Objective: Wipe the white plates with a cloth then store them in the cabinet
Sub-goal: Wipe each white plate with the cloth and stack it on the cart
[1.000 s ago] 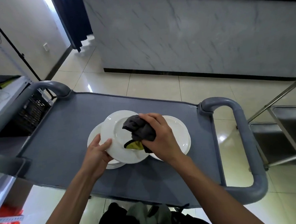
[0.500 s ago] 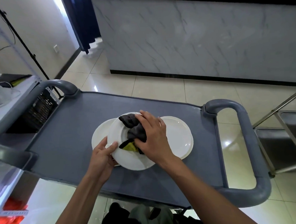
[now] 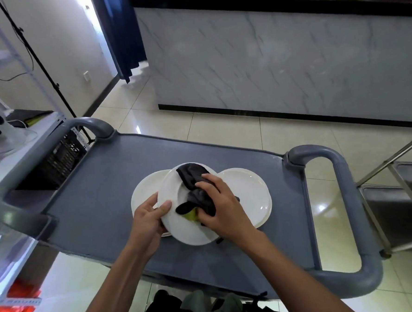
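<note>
A white plate (image 3: pixel 180 227) is held tilted over the grey cart top (image 3: pixel 100 186). My left hand (image 3: pixel 148 217) grips its left rim, thumb on the upper face. My right hand (image 3: pixel 220 208) presses a dark grey cloth (image 3: pixel 192 180) with a yellow patch onto the plate's face. Two more white plates lie flat on the cart: one (image 3: pixel 144 191) partly hidden behind the held plate at the left, one (image 3: pixel 248 191) to the right.
The cart has a raised grey handle loop at the right (image 3: pixel 347 195) and another at the left (image 3: pixel 87 124). A marble counter front (image 3: pixel 279 67) stands beyond. A metal rack (image 3: pixel 407 191) is at the right, white shelving (image 3: pixel 11 143) at the left.
My right hand has kept rubbing the cloth across the held plate, sliding a little over its face. The left hand keeps its grip on the rim. The camera has tilted up slightly.
</note>
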`<state>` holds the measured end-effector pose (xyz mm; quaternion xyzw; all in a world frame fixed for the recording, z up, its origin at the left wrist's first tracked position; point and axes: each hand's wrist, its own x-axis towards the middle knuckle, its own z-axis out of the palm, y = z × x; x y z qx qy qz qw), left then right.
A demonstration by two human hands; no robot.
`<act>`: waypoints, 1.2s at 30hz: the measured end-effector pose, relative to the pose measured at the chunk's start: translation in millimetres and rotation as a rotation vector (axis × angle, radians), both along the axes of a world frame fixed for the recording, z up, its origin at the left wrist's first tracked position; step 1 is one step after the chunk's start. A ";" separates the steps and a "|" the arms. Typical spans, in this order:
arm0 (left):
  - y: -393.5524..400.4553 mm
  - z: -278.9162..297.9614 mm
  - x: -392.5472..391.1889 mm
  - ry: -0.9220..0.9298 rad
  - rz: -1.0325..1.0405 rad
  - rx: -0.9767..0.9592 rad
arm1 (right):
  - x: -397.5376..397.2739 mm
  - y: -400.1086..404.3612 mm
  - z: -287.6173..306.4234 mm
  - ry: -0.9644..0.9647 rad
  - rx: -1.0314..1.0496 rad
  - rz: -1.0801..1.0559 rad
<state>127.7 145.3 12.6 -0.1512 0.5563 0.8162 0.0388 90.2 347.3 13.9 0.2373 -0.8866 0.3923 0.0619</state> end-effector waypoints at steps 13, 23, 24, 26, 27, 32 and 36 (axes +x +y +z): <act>-4.7 5.4 -4.6 0.006 -0.099 -0.073 | -24.3 -10.3 27.1 -0.001 0.014 0.119; -12.1 6.5 -2.9 0.101 0.061 0.033 | -47.9 -15.3 43.4 -0.039 0.012 0.052; -14.0 7.7 -3.4 0.109 0.096 0.057 | -50.1 -12.5 44.5 -0.072 -0.014 0.009; -18.6 10.6 -4.8 0.117 0.143 0.089 | -51.9 -6.8 45.7 -0.132 -0.061 -0.049; -20.4 12.0 -5.9 0.121 0.153 0.098 | -52.2 -5.0 45.9 -0.150 -0.081 -0.062; -18.9 16.0 -12.1 0.095 0.235 0.112 | -47.4 -5.7 46.1 -0.194 -0.134 -0.101; -13.7 15.0 -20.9 0.047 0.294 0.057 | -36.4 -11.8 41.4 -0.200 -0.179 -0.153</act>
